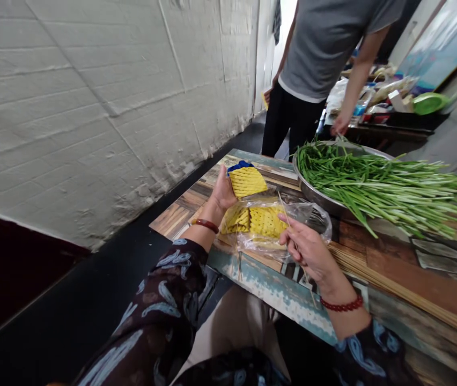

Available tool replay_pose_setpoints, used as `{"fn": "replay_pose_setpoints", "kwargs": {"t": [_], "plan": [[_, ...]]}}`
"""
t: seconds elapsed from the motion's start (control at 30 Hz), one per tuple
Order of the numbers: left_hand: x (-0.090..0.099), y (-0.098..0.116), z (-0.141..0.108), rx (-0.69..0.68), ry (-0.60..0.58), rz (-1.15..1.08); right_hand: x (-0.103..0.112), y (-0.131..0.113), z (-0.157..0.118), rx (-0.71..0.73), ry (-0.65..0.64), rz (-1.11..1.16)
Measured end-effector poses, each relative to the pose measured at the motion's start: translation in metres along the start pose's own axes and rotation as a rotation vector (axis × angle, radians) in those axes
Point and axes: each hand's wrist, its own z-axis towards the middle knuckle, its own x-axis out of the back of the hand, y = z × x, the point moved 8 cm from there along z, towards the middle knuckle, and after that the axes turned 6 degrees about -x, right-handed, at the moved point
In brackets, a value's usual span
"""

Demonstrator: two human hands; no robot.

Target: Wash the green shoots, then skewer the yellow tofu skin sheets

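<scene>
My left hand [223, 192] is closed on a yellow lattice-cut slab [248, 182], scored with slanting lines and looking like dried tofu. Something dark blue [240, 166] shows just behind the slab; I cannot make out what it is. Between the fingers of my right hand [304, 245] is a thin wooden skewer [282, 202], its point slanting up and left, apart from the held slab. Between my hands lies a clear plastic bag [248, 244], opened out, with more yellow slabs [266, 221] in it.
Along the table's right side lies a bundle of long skewers [405, 292]. A metal basin [312, 194] heaped with green chives [373, 182] stands at the far right of the wooden table [178, 212]. Behind it a person in a grey shirt [325, 48] reaches one hand to the basin.
</scene>
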Motion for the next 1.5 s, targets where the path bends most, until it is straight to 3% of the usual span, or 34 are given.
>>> {"fn": "replay_pose_setpoints", "kwargs": {"t": [0.2,0.57,0.8,0.97,1.07,1.23,1.5], "plan": [[0.002,-0.005,0.002,0.026,0.008,-0.041,0.002,0.003,0.001,0.008,0.002,0.005],[-0.025,-0.023,-0.005,0.069,-0.069,-0.061,0.005,0.004,0.002,0.008,0.064,-0.032],[-0.020,-0.024,-0.005,0.079,-0.021,-0.169,0.008,0.003,0.003,0.007,0.079,-0.025],[-0.035,-0.033,-0.027,0.062,0.061,-0.286,0.014,-0.001,0.007,0.075,0.138,0.041],[-0.054,-0.051,-0.047,0.036,0.121,-0.348,0.018,-0.004,0.010,0.135,0.199,0.064],[-0.081,-0.081,-0.073,0.077,0.112,-0.395,0.021,-0.008,0.013,0.235,0.255,0.032],[-0.084,-0.090,-0.092,0.037,0.111,-0.396,0.027,-0.003,0.017,0.204,0.296,0.116]]}}
